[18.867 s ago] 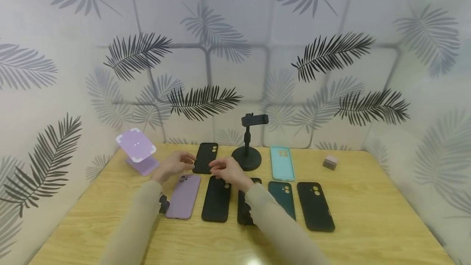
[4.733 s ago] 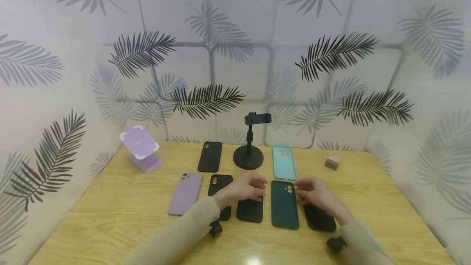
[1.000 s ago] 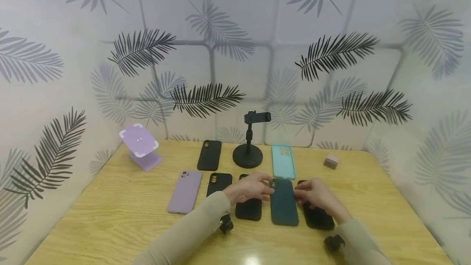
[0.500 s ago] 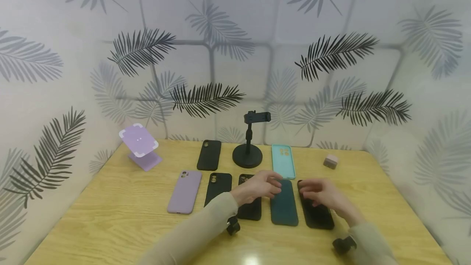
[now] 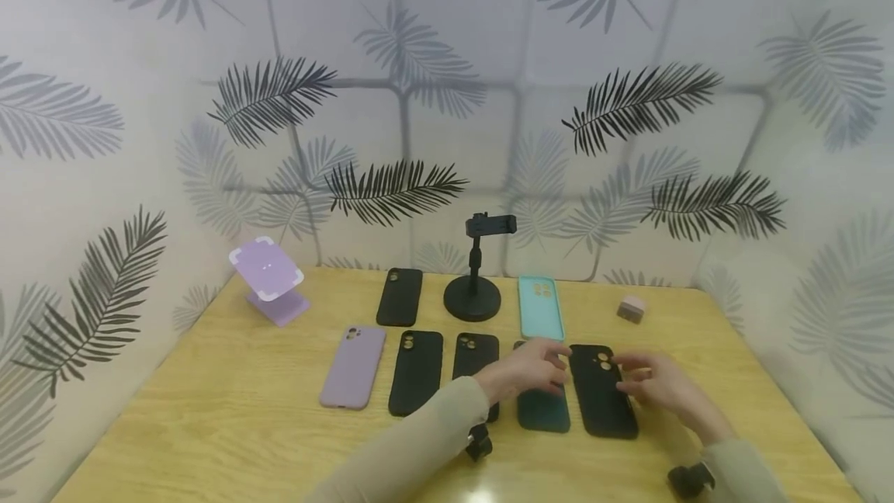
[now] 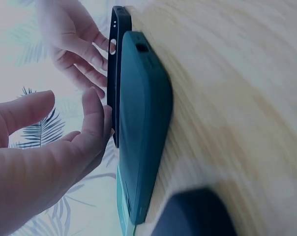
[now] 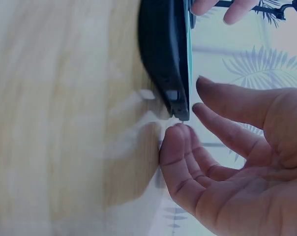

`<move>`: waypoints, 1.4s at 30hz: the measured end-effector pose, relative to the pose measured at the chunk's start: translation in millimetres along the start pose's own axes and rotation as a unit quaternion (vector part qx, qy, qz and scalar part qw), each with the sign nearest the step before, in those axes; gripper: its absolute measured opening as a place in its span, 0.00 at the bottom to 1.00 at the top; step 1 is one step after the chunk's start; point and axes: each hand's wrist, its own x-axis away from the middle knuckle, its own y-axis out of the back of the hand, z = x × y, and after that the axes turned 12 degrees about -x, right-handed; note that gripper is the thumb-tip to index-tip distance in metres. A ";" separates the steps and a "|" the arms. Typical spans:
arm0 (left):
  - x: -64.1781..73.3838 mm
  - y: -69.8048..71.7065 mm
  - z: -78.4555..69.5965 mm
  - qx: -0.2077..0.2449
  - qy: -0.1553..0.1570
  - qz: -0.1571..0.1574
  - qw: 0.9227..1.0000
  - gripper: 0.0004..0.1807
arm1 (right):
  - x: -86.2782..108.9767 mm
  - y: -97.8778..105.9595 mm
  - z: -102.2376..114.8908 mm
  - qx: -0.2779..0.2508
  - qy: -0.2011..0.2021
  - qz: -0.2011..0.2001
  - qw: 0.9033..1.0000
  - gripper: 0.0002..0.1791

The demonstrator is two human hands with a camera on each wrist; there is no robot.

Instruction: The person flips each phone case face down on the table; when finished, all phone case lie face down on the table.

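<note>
From my end I see a purple stand (image 5: 268, 272), its plate tilted, at the back left of the table (image 5: 209, 418). I have a black stand (image 5: 472, 301) upright near the back edge and a block (image 5: 632, 310) farther right; behind rises a leaf-printed wall (image 5: 447, 45).

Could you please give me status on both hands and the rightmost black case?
Left hand over dark green case, right hand at right edge of black case; neither gripping. Black case flat on table. Possible obstacle: dark green case close alongside.
</note>
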 end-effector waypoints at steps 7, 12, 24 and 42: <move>-2.1 -10.8 -0.1 -0.017 0.001 0.001 1.000 0.30 | -0.1 -1.0 -3.0 -0.004 -0.004 0.024 1.000 0.28; -5.0 -12.9 -2.7 -0.022 0.002 0.006 1.000 0.30 | -1.7 -1.0 -0.6 0.000 -0.008 0.023 1.000 0.26; -9.3 -15.3 -7.3 0.064 0.040 -0.001 0.997 0.32 | -1.8 1.0 -1.4 -0.015 -0.020 0.027 0.999 0.25; -14.4 -22.3 -4.3 0.072 -0.006 0.008 0.997 0.24 | -3.0 -2.9 3.9 -0.159 -0.026 0.096 0.982 0.32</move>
